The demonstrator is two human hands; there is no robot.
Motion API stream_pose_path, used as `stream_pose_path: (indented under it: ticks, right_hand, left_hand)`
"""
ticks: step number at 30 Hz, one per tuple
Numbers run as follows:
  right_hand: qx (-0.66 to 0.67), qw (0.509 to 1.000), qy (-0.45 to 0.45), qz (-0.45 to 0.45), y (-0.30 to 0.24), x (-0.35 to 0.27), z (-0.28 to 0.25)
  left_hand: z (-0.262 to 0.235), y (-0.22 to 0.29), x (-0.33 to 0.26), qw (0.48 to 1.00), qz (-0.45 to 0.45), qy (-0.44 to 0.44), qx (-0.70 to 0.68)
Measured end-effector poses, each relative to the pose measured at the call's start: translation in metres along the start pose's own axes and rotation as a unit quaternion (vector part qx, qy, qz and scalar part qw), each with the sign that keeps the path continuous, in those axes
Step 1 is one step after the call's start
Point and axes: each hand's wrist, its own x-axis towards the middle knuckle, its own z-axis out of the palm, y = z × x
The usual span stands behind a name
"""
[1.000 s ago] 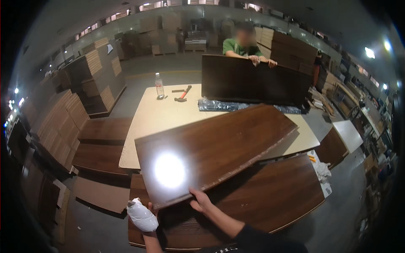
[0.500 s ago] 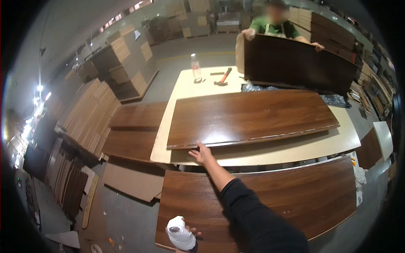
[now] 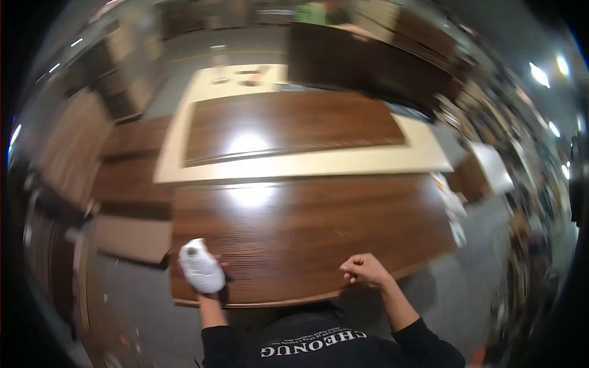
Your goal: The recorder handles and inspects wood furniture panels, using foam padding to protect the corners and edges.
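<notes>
Frame blurred by motion; we note what reads clearly. Left hand point(image 3: 205, 276) is wrapped around a white wad, cloth or bottle we cannot tell point(image 3: 200, 265), pressed against the near left part of a large dark wood-grain panel point(image 3: 307, 233). Right hand point(image 3: 363, 270) is curled into a loose fist, holding nothing we can see, resting at the panel's near edge, well apart from the left. The panel lies flat just in front of us, its far edge running along the near side of a pale worktable point(image 3: 294, 164). On that table lies a second dark panel point(image 3: 288, 126), with glare spots on both boards. At the table's far end stands a clear bottle point(image 3: 219, 60); its contents are too blurred to judge. Just beside it lie small tools point(image 3: 257, 76), unreadable. Across the table another person in a green top point(image 3: 316, 12) holds a third dark panel upright point(image 3: 362, 64). Stacks of cardboard sheets point(image 3: 73, 147) lie to the left on the floor.
</notes>
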Motion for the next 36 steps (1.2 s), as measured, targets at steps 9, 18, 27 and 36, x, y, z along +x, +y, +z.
stream_pose_path:
  ticks: [9,18,27,36]
  right_hand:
    - [0.082,0.968,0.239,-0.009,0.177,-0.180,0.003]
    - [-0.019,0.838,0.512,-0.190,0.176,-0.130,-0.153]
    - [0.084,0.810,0.508,-0.282,0.237,-0.042,-0.424]
    - [0.071,0.947,0.223,-0.222,0.214,0.025,-0.471]
  left_hand:
    - [-0.001,-0.001,0.000,0.946,-0.107,-0.295,0.079]
    - [0.067,-0.165,-0.150,0.937,-0.299,-0.068,-0.167]
    - [0.200,-0.408,-0.103,0.971,-0.225,-0.029,-0.076]
    - [0.281,-0.555,-0.122,0.966,-0.223,0.087,0.096]
